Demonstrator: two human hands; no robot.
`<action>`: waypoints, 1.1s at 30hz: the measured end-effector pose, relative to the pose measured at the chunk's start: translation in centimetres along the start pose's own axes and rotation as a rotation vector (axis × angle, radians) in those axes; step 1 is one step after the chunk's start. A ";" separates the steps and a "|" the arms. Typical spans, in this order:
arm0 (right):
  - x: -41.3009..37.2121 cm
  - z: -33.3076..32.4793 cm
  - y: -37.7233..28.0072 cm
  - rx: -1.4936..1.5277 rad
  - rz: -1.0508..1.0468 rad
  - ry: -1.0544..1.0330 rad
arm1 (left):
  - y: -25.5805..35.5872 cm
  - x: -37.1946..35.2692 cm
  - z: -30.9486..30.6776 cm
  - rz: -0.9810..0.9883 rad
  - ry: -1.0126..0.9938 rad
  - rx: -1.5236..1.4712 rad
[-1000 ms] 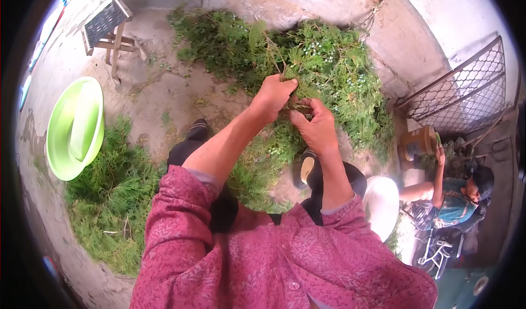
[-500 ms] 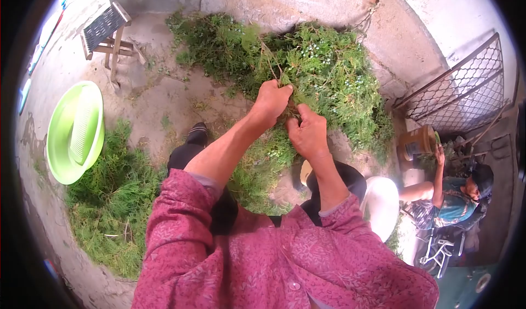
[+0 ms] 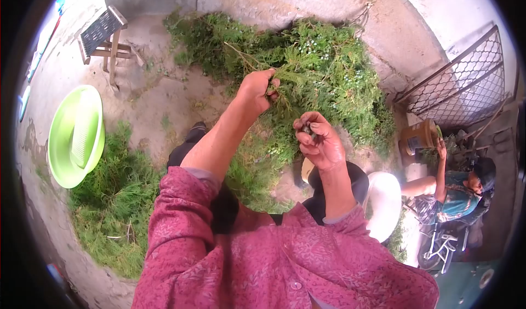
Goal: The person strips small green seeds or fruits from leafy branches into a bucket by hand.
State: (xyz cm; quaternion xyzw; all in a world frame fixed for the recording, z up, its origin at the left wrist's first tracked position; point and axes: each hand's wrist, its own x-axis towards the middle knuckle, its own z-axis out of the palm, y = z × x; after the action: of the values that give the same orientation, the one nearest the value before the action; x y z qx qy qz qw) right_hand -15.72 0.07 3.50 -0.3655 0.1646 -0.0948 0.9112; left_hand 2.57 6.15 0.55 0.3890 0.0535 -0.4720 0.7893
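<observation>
Head view. I see the left hand [image 3: 256,89] with its fingers clamped on a leafy sprig [image 3: 293,78], which runs from the fingertips into the heap of cuttings [image 3: 334,57] just beyond them. The right hand [image 3: 322,144], apart from the left, has its fingers curled together, pinching small dark pieces [image 3: 308,128] at the fingertips. A green basin [image 3: 76,139] lies well apart from both.

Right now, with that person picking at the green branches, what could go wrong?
The right hand cups small picked bits loosely; they might spill into the cuttings below. The left hand grips a sprig over the big pile; a hard tug could snag and drag more greenery along.
</observation>
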 end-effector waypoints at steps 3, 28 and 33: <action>0.2 1.1 -0.2 -0.095 0.004 0.069 | -0.2 0.3 -0.1 -0.020 0.011 -0.030; 3.9 0.2 1.4 -0.142 0.130 0.209 | -1.2 -1.7 1.0 0.163 -0.061 0.080; 3.9 1.0 1.7 -0.118 0.036 0.306 | -1.6 -0.8 0.4 0.228 -0.153 0.064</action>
State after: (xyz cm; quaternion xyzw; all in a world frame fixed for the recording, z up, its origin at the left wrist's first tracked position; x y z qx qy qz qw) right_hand -11.63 0.79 2.05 -0.3966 0.3134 -0.1232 0.8540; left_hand 0.75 6.08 0.27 0.3804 -0.0667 -0.4090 0.8268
